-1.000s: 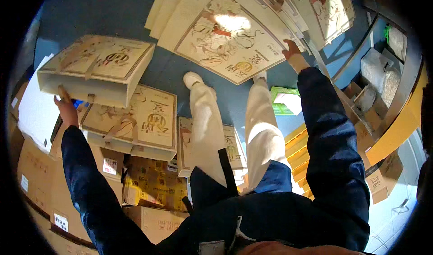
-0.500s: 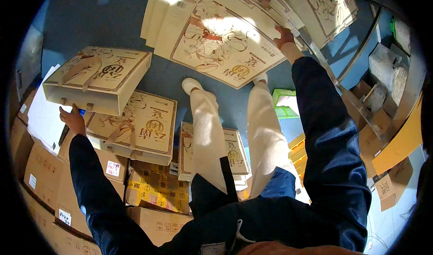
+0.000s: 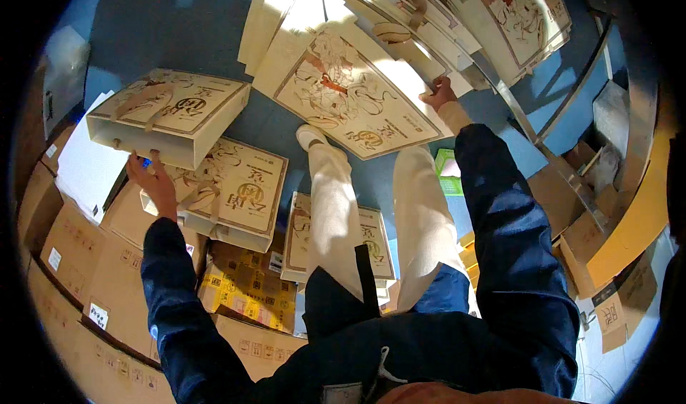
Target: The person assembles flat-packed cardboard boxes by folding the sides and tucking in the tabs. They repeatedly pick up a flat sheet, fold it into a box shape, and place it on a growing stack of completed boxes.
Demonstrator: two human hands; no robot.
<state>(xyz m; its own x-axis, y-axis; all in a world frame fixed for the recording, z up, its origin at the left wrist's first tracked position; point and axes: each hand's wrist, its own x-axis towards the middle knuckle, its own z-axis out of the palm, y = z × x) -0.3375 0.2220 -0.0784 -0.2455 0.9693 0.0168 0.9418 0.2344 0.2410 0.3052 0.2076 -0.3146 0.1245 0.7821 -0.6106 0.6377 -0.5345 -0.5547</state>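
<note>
My right hand (image 3: 444, 98) is closed on the right edge of a cream paper gift bag (image 3: 361, 82) with a printed drawing and a gold emblem. That bag is flat and tilted, with more flat bags (image 3: 386, 28) behind it. At the left, my left hand (image 3: 153, 182) has its fingers apart at the lower lip of an opened gift bag (image 3: 171, 111), whose mouth faces me. It rests partly over another bag (image 3: 243, 200) of the same print. A small blue thing beside the left fingers is too small to make out.
Cardboard boxes (image 3: 93, 268) fill the lower left, one wrapped in yellow printed tape (image 3: 250, 289). More gift bags (image 3: 296, 243) lie by my legs. A green box (image 3: 449, 171) sits on the blue floor. A metal rail (image 3: 514, 107) and opened cartons (image 3: 572, 179) stand at right.
My right hand has lifted the edge of its flat bag, uncovering more bags behind it. My left hand has shifted right along the opened bag's lip.
</note>
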